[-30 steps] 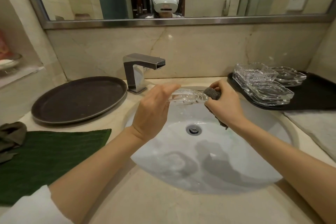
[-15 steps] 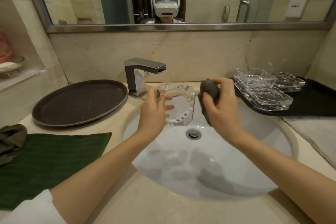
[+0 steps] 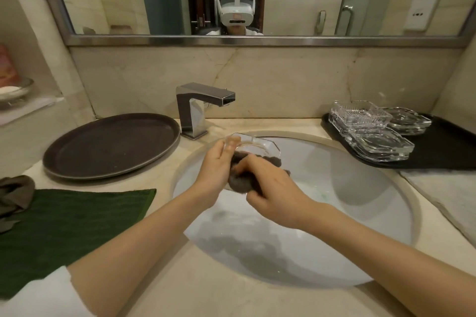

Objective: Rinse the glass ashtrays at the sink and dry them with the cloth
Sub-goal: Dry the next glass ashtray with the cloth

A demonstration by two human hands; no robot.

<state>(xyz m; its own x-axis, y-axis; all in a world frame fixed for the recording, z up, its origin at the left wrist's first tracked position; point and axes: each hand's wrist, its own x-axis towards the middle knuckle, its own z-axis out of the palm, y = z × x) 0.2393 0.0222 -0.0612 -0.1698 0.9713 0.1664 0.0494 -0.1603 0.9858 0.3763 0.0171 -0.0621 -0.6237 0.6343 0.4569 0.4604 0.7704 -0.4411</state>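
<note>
Over the white sink basin (image 3: 347, 213), my left hand (image 3: 213, 170) holds a clear glass ashtray (image 3: 257, 145) by its left edge, tilted, with fingertips showing through the glass. My right hand (image 3: 270, 188) grips a dark grey scrub pad (image 3: 239, 183) and presses it against the ashtray's near face. Several more glass ashtrays (image 3: 373, 134) are stacked on a black tray (image 3: 450, 147) at the right. A crumpled grey-brown cloth (image 3: 13, 195) lies at the far left edge.
A chrome faucet (image 3: 201, 108) stands behind the basin with no water visible. A round dark tray (image 3: 110, 144) sits to the left, a green towel (image 3: 64, 229) in front of it. A grey mat (image 3: 448, 193) lies at the right.
My left hand turned the ashtray from edge-on to facing me, then lowered it. My right hand brought the pad from the ashtray's right side onto its near face.
</note>
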